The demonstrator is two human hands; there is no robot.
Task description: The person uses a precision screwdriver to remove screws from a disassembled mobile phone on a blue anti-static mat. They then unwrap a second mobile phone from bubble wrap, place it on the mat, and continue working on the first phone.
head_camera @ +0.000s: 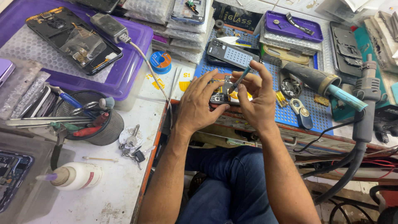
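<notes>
So we're mid-repair here. Our left hand (199, 101) has its grip wrapped around a small opened phone with its dark circuit board showing (219, 92), holding it up just over the near edge of the desk (124, 178), right in front of the blue perforated work mat (309, 112). Our right hand (257, 97) has a narrow pinch grip on a slim teal-handled screwdriver (239, 79), tip pointing down into the phone's upper half. We can't quite make out what the tip sits on, our fingers hide most of it.

Our read: this looks like the screw-out or prying stage on the board, nowhere near reassembly, since the phone is bare and loose parts are all over the mat. The next move probably wants a steady left grip and a light straight push so the tip doesn't skid across the board.

Around us: a grey hot-air gun with a teal nozzle (321, 83) lies to the right, a black mesh cup stuffed with tools (89, 118) and a bunch of keys (132, 145) sit on the left, a white squeeze bottle (76, 176) lies nearer us, and a purple plastic tray holding a stripped black phone frame (72, 39) is at top left.
</notes>
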